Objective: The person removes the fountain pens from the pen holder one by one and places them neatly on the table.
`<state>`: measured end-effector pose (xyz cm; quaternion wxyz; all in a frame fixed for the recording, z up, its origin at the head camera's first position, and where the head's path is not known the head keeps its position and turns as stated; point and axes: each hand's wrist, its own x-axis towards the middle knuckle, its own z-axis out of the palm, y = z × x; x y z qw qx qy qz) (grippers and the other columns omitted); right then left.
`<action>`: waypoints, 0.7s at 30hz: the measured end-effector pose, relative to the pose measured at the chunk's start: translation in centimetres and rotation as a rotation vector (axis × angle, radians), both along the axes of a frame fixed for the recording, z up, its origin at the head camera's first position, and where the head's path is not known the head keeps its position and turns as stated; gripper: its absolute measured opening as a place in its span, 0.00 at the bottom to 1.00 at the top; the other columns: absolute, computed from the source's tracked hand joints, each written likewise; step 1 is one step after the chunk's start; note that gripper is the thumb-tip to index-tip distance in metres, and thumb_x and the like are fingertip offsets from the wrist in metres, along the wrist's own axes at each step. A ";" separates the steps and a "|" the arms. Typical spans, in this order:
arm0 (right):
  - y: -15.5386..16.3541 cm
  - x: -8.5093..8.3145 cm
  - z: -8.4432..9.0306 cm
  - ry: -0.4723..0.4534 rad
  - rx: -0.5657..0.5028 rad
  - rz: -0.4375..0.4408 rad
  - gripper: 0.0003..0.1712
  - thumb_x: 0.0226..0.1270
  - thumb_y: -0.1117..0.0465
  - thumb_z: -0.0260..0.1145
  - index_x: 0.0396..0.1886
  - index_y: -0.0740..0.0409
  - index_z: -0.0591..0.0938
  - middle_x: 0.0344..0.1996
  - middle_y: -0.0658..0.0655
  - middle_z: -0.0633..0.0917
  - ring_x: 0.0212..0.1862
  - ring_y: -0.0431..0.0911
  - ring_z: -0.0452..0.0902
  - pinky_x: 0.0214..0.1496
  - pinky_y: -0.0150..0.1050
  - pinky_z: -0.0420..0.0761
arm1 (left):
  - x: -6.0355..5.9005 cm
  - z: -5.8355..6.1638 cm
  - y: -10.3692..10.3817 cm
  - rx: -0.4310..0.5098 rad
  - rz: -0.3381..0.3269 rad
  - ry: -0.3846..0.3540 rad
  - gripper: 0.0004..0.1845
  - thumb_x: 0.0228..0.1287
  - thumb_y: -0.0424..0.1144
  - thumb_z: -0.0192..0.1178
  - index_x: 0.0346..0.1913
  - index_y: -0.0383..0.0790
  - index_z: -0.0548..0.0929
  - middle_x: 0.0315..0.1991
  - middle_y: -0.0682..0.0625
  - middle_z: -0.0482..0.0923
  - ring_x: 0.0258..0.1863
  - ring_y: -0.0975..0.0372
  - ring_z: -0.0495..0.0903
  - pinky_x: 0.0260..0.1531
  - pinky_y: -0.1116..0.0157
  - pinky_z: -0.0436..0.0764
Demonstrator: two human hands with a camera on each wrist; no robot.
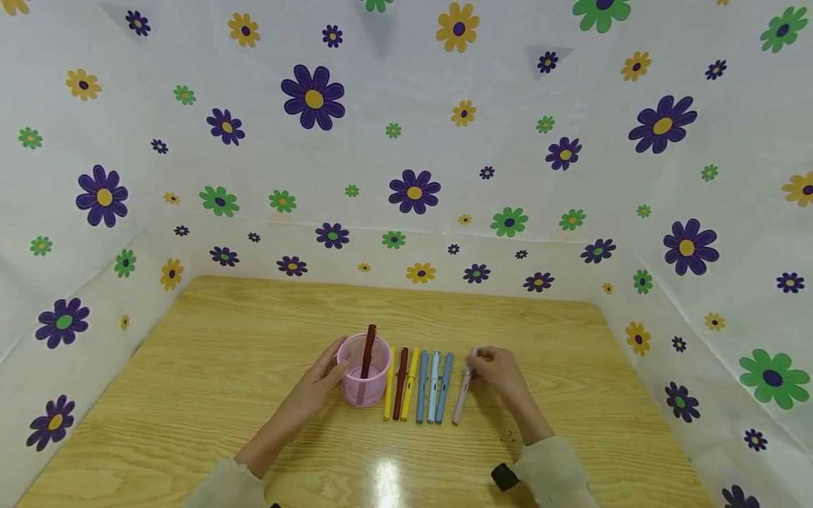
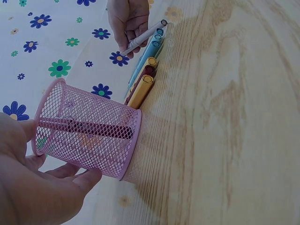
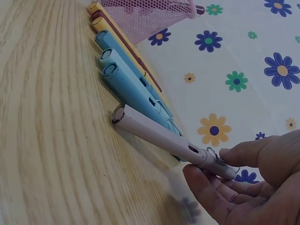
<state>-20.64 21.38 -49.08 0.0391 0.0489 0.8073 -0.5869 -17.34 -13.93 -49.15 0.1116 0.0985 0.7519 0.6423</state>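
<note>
From the head view we see the right hand point(image 1: 498, 374) pinching the top end of a pale pink pen point(image 1: 462, 392), rightmost in the row on the wooden table point(image 1: 222, 353); the left hand point(image 1: 320, 384) cups the pink mesh cup point(image 1: 364, 381), which holds a dark red pen point(image 1: 368, 351).

At the left wrist, our fingers point(image 2: 70, 183) curl around the cup's wall.

At the right wrist, thumb and fingertips point(image 3: 206, 187) grip the pen's clip end, its far tip resting on the table beside the blue pens point(image 3: 126, 79).
</note>
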 end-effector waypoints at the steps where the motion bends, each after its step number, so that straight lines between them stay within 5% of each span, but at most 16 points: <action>1: -0.1 -0.1 -0.1 -0.004 0.006 -0.003 0.22 0.77 0.68 0.63 0.60 0.84 0.75 0.36 0.69 0.87 0.33 0.51 0.86 0.38 0.47 0.90 | 0.0 0.0 0.0 -0.001 0.001 0.001 0.35 0.84 0.50 0.48 0.84 0.46 0.51 0.81 0.36 0.51 0.80 0.44 0.52 0.76 0.44 0.57; 21: -1.6 -0.1 -0.3 0.042 0.208 -0.083 0.22 0.70 0.69 0.66 0.57 0.83 0.77 0.38 0.71 0.86 0.29 0.50 0.86 0.30 0.41 0.89 | -0.1 0.0 0.1 -0.019 0.016 0.015 0.35 0.84 0.50 0.49 0.84 0.44 0.51 0.79 0.33 0.55 0.78 0.43 0.56 0.75 0.44 0.58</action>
